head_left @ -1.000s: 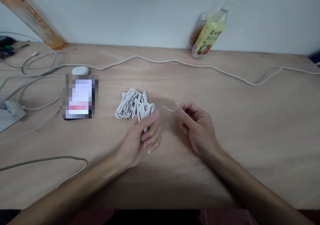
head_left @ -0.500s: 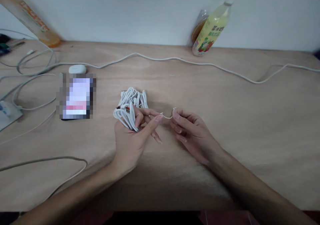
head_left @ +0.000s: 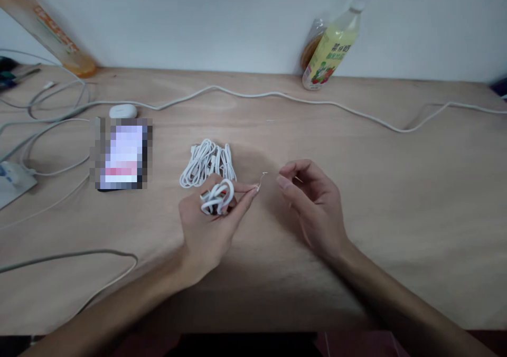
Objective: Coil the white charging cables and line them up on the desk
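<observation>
My left hand is closed round a coiled white cable and pinches a thin white tie between thumb and forefinger. The tie's free end points up toward the right. Just right of it, my right hand is held with thumb and fingertips apart and nothing between them. Behind my left hand, a bundle of coiled white cables lies on the wooden table.
A blurred-out phone and a white earbud case lie on the left, near loose cables. One long white cable crosses the back. A yellow-labelled bottle and an orange bottle stand by the wall.
My right hand has let go of the tie, opened and moved slightly right. My left hand has turned, bringing its cable coil nearer to me and uncovering more of the bundle behind.
</observation>
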A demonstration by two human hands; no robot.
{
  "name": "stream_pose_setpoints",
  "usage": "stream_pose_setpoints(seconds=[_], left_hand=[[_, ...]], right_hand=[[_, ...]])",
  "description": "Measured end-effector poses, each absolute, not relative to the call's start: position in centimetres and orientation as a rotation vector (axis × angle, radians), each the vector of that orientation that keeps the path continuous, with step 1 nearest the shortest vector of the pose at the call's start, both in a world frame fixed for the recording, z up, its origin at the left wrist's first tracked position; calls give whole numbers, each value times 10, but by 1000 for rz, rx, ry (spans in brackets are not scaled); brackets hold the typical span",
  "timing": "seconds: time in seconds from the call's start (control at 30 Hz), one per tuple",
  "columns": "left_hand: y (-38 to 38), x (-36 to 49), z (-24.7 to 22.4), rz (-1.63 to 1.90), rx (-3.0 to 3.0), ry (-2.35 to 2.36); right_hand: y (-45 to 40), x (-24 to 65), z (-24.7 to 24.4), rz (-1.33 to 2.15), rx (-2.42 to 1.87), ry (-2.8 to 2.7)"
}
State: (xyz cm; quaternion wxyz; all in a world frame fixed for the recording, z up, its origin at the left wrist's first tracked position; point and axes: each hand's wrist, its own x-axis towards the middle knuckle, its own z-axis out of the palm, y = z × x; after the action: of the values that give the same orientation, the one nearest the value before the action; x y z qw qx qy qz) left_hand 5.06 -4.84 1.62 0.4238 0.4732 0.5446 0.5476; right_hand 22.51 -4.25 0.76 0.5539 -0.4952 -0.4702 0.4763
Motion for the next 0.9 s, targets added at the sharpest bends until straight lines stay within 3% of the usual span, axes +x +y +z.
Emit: stream_pose_setpoints(seconds=[0.37, 0.6, 0.9], left_hand=[[-52, 45, 17, 1317, 1442, 1384], [-54, 42, 13, 1285, 1708, 1399], [-50, 44, 13, 1185, 1525, 1295]], right_hand=[[-52, 225, 3, 619, -1097, -1657], [-50, 226, 2, 570, -1126, -1690], [-43, 231, 4, 673, -1135, -1725]])
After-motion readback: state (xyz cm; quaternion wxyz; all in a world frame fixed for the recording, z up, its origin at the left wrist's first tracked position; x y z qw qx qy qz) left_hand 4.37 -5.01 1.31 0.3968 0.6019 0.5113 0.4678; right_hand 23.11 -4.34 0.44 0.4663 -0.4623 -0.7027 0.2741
